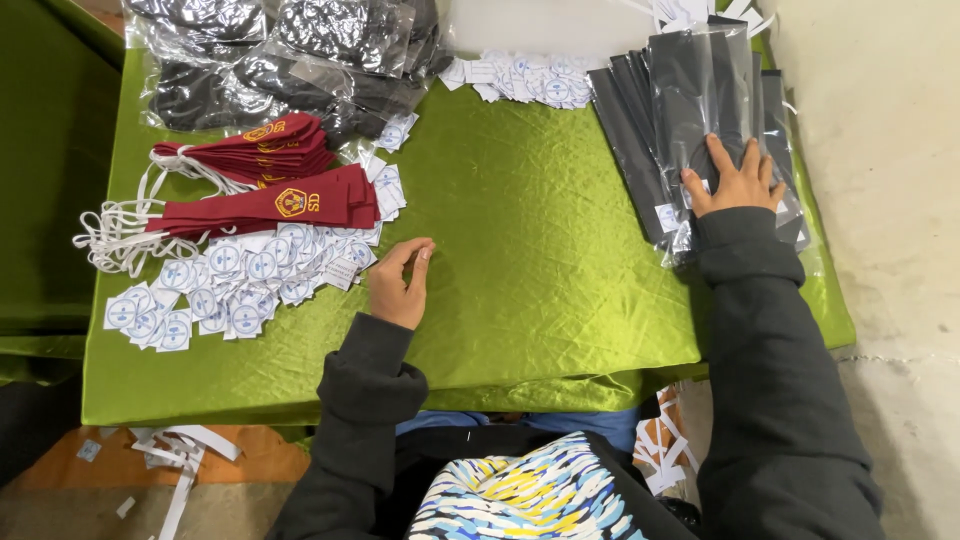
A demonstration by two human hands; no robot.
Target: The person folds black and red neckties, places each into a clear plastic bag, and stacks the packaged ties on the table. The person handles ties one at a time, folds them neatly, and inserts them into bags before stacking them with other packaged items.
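My right hand (735,180) lies flat with spread fingers on a stack of long dark items in clear plastic sleeves (700,90) at the right side of the green-covered table (530,230). My left hand (400,282) rests on the cloth near the middle, fingers loosely curled, holding nothing that I can see. Just left of it lies a heap of small white square tags with round blue marks (225,285). Behind the tags are maroon ties with a yellow emblem (265,205) and white elastic loops (120,235).
Dark items in clear bags (290,60) are piled at the back left. More white tags (530,78) lie at the back centre. Paper strips (175,455) litter the floor at the left, and paper scraps (660,445) lie under the table's right edge.
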